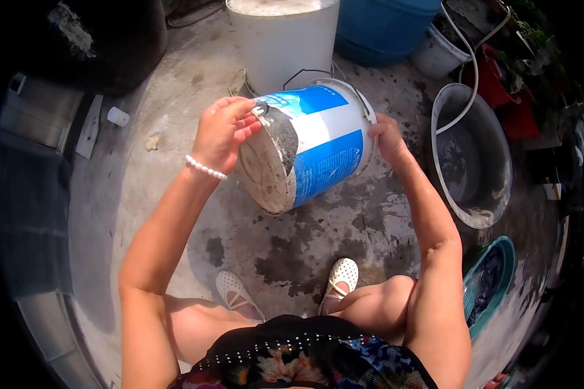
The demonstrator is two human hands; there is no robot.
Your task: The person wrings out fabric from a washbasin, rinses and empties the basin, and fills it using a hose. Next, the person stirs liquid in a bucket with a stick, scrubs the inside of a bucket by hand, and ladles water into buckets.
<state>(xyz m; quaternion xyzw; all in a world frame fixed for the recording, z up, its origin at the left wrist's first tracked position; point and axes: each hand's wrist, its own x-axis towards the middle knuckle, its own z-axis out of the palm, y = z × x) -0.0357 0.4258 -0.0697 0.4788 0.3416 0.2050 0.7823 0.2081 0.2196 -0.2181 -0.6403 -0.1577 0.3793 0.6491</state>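
Observation:
A white bucket (321,139) with a blue and white label is tilted onto its side in front of me, its dirty base facing left. My right hand (389,137) grips the rim at the open end, beside the wire handle. At the base end, my left hand (227,129) has its thumb and index finger pinched at the bucket's edge, the other fingers curled. Close to those fingertips, a rough grey patch (278,129) shows where the label is torn or missing. I cannot see inside the bucket.
A large white drum (284,45) and a blue barrel (386,29) stand behind. On the right are a grey oval tub (442,165) with a hose (476,84) and a green basin (507,259). A small white cup (118,117) lies on the wet-patched concrete (175,84).

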